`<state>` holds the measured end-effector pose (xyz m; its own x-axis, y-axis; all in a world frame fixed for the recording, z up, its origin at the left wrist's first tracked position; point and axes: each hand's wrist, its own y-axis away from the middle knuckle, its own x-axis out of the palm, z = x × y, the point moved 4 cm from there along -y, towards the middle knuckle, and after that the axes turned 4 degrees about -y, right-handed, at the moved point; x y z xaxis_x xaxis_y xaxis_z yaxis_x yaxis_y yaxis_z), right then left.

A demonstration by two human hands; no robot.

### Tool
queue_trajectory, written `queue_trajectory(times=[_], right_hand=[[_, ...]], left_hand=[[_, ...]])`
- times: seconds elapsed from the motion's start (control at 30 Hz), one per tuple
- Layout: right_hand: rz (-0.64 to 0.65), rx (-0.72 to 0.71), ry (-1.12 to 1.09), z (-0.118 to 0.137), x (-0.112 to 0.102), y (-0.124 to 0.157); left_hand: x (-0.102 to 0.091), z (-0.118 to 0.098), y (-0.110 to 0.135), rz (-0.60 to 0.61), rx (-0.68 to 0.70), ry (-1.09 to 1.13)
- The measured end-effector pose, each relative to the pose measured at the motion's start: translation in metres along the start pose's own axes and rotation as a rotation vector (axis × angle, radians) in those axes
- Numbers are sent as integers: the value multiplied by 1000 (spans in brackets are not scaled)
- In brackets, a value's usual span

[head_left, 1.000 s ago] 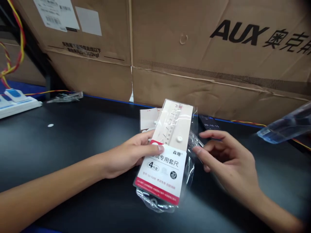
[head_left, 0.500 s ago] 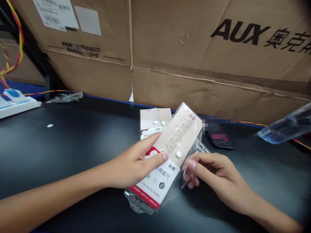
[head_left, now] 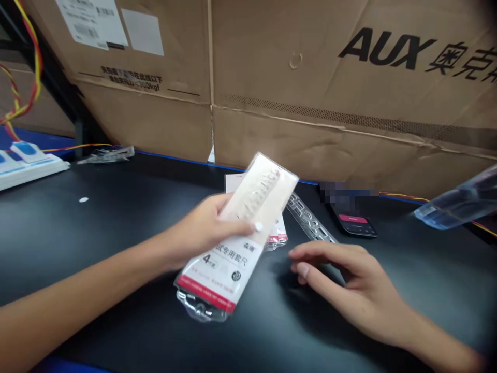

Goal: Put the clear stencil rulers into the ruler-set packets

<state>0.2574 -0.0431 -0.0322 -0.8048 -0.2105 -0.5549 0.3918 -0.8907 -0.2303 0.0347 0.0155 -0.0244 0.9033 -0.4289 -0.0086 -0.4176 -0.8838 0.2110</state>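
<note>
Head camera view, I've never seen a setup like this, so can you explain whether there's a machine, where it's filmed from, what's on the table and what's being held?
There's no machine here: these are a person's two bare hands, filmed by a camera worn on the head, looking forward and down.

The left hand holds a clear packet with a white and red label, its thumb across the front. The right hand is loosely curled, with nothing visible in its fingers, near a clear strip with cut-out shapes.

On the black table, more packaging shows partly hidden behind the packet. There's also a phone, a small white disc and a white power strip. A big cardboard box stands behind.
</note>
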Motion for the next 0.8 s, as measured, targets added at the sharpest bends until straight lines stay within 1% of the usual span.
queue_trajectory(times=[0.07, 0.13, 0.17, 0.27, 0.37, 0.47, 0.53, 0.6, 0.63, 0.67, 0.73, 0.8], right_hand=[[-109, -75, 162, -5, -10, -2], [-162, -110, 282, -12, -17, -5], [-170, -122, 326, -15, -19, -7], [-170, -151, 453, -23, -22, -10], [-160, -131, 593, -31, -25, -12], [-140, -82, 694, -38, -26, -11], [-124, -52, 729, -41, -27, -11], [-118, -41, 739, -42, -28, -10], [-120, -39, 737, -43, -28, -10], [-125, -39, 731, -42, -29, -11], [-145, -32, 706, -42, -30, -12], [-175, -27, 659, -40, -32, -13]], left_hand=[[-20, -4, -9, -147, -19, 50], [-41, -5, -19, -275, -20, 67], [-52, -4, -24, -350, 12, 57], [-81, 2, -37, -510, 66, -66], [-103, 9, -44, -630, 57, -285], [-113, 9, -46, -655, 50, -551], [-114, 6, -45, -683, 64, -777], [-111, 4, -44, -725, 108, -1017], [-108, 3, -43, -718, 137, -1124], [-105, 5, -44, -673, 163, -1217], [-97, 11, -48, -485, 190, -1352], [-92, 18, -51, -300, 196, -1427]])
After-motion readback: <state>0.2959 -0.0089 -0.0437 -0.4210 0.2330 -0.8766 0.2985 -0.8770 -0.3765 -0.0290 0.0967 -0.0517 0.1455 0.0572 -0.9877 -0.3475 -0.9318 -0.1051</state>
